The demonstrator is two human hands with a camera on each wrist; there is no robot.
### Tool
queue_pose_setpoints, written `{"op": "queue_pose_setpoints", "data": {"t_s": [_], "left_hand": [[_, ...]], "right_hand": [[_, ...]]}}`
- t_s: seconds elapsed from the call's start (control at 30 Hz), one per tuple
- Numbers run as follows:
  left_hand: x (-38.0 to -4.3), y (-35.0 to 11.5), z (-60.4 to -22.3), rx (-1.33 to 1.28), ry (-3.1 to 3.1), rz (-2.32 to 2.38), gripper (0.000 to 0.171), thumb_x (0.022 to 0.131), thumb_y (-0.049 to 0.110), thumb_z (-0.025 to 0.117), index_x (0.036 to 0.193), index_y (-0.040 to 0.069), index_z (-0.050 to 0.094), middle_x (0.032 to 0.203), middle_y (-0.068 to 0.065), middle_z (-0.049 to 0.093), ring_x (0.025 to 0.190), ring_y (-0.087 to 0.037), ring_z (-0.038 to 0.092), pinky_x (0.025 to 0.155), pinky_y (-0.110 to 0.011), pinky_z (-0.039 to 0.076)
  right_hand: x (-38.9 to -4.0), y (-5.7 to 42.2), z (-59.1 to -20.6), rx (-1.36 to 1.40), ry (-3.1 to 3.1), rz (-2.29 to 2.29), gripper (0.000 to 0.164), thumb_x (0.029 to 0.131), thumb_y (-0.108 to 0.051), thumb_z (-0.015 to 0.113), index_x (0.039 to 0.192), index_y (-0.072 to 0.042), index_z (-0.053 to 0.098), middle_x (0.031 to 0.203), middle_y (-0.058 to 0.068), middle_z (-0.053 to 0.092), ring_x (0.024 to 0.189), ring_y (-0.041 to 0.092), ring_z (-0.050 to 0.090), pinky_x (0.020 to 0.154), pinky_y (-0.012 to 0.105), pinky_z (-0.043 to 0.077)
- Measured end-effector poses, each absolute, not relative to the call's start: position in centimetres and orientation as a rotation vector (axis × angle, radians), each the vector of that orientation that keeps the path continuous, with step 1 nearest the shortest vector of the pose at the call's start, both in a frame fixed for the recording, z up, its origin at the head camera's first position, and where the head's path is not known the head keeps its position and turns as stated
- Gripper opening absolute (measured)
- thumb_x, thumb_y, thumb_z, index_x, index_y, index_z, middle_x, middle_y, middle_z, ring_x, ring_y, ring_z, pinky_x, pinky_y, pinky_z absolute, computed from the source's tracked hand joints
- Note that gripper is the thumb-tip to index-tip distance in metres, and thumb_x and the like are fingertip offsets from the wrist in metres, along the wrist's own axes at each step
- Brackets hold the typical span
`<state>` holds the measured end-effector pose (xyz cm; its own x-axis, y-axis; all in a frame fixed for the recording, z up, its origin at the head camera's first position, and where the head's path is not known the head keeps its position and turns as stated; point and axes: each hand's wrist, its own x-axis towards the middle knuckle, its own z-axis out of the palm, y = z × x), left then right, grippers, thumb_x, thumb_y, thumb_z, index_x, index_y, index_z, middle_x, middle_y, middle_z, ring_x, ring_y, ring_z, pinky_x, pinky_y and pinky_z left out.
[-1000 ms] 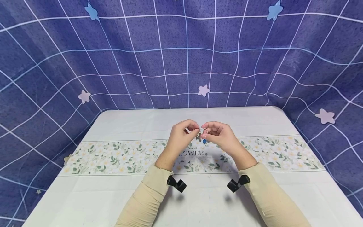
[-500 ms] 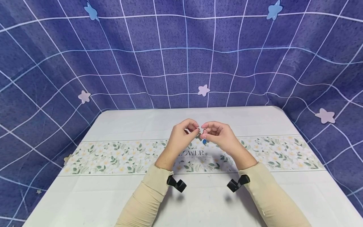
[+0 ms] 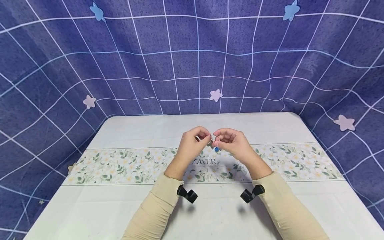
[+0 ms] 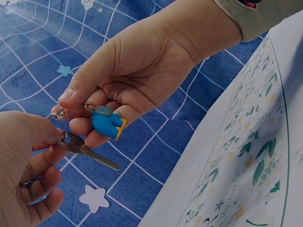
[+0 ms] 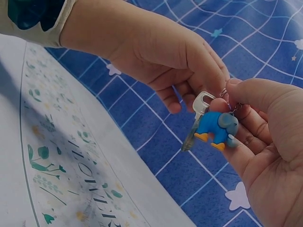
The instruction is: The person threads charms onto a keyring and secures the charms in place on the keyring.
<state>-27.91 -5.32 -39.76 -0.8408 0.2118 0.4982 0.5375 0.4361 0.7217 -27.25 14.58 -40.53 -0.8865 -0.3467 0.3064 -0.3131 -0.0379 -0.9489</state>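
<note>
Above the table my left hand [image 3: 195, 141] and right hand [image 3: 234, 141] meet fingertip to fingertip. Thumb and forefinger of the left pinch a metal key ring [image 4: 66, 125], from which a key [image 4: 90, 152] hangs with its blade angled down. The right thumb and forefinger pinch the small ring fittings at the other side. From a short chain by the right fingers dangles a blue elephant charm [image 5: 215, 125] with yellow feet and a grey head. In the right wrist view the charm overlaps part of the key. Fingertips hide much of the ring.
A white table [image 3: 120, 206] carries a flowered band [image 3: 126, 166] with printed lettering across its middle. Behind and beside it hangs a dark blue cloth [image 3: 150, 66] with white grid lines and stars. Each sleeve cuff bears a black camera mount [image 3: 187, 194].
Both hands stay in nearly the same place. Between them the key has changed its tilt and the elephant charm has swung slightly.
</note>
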Motion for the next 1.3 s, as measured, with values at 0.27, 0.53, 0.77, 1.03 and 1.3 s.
{"op": "queue_pose_setpoints", "data": {"t_s": [0.27,0.53,0.77,1.03,1.3], "left_hand": [[-27.88,-5.43,-39.65,-0.663,-2.380,-1.343,0.004,0.094,0.017,0.069,0.094,0.013,0.071,0.080,0.007,0.068,0.079,-0.009,0.061,0.069,-0.028,0.053],[-27.77,-5.31,-39.53,-0.626,-2.376,-1.287,0.004,0.092,0.016,0.072,0.090,0.013,0.073,0.076,0.008,0.069,0.067,-0.009,0.058,0.064,-0.027,0.051],[-27.86,-5.21,-39.79,-0.617,-2.353,-1.329,0.004,0.091,0.013,0.073,0.088,0.012,0.073,0.074,0.006,0.069,0.067,-0.010,0.058,0.064,-0.026,0.050],[-27.81,-5.10,-39.83,-0.590,-2.365,-1.371,0.004,0.092,0.014,0.072,0.088,0.011,0.072,0.074,0.006,0.069,0.069,-0.011,0.059,0.065,-0.026,0.050],[-27.66,-5.02,-39.71,-0.572,-2.382,-1.461,0.004,0.091,0.011,0.071,0.088,0.011,0.071,0.073,0.004,0.069,0.071,-0.012,0.061,0.064,-0.027,0.051]], "right_hand": [[-27.18,14.56,-40.36,-0.731,2.162,-2.126,0.032,0.091,0.005,0.071,0.119,0.013,0.060,0.086,0.000,0.069,0.079,0.011,0.068,0.078,0.026,0.057],[-27.14,14.59,-40.33,-0.711,2.170,-2.122,0.031,0.090,0.004,0.071,0.119,0.011,0.061,0.086,-0.001,0.069,0.079,0.011,0.068,0.078,0.026,0.057],[-27.16,14.54,-40.41,-0.725,2.156,-2.123,0.031,0.090,0.006,0.071,0.119,0.012,0.061,0.085,-0.001,0.069,0.078,0.011,0.068,0.077,0.026,0.057],[-27.24,14.53,-40.53,-0.739,2.145,-2.128,0.030,0.090,0.007,0.069,0.118,0.014,0.060,0.085,-0.001,0.068,0.080,0.011,0.068,0.077,0.025,0.057],[-27.23,14.58,-40.58,-0.746,2.140,-2.126,0.030,0.090,0.007,0.070,0.118,0.013,0.060,0.085,-0.001,0.068,0.079,0.011,0.068,0.076,0.026,0.057]]}}
